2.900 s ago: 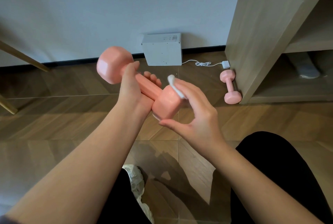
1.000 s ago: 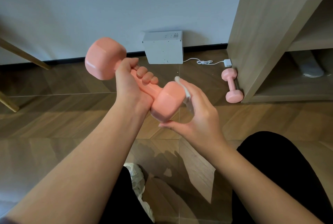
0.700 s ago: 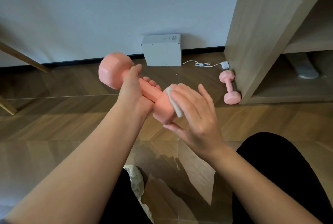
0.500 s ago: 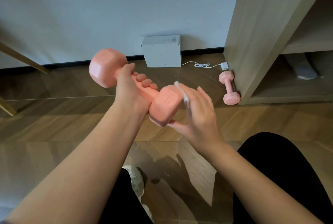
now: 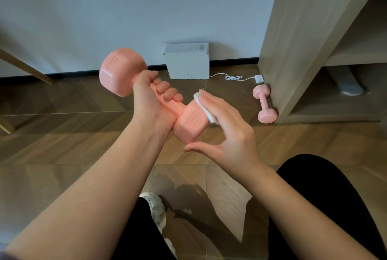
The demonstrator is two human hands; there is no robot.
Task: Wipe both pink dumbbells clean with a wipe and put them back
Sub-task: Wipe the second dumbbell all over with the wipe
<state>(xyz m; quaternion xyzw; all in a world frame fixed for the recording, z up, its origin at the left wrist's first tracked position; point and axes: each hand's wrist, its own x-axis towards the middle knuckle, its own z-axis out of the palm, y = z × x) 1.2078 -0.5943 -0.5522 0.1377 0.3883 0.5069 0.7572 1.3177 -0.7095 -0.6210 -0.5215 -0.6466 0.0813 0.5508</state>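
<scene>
currently, left hand [image 5: 150, 102]: i see its fingers [image 5: 167, 92] clenched round the handle of the raised dumbbell [image 5: 123, 71].
right hand [image 5: 232, 134]: fingers nearly straight, pressing the wipe [image 5: 204, 106] on the near head; thumb spread below.
second dumbbell [image 5: 264, 103]: lying on the floor [image 5: 62, 134], just beside the wooden shelf unit [image 5: 293, 40].
white box [image 5: 187, 62]: on the floor against the wall [image 5: 104, 8].

pale wall [image 5: 104, 8] above dark skirting [image 5: 232, 61], herringbone wood floor [image 5: 62, 134], wooden shelf unit [image 5: 303, 29] at right.
</scene>
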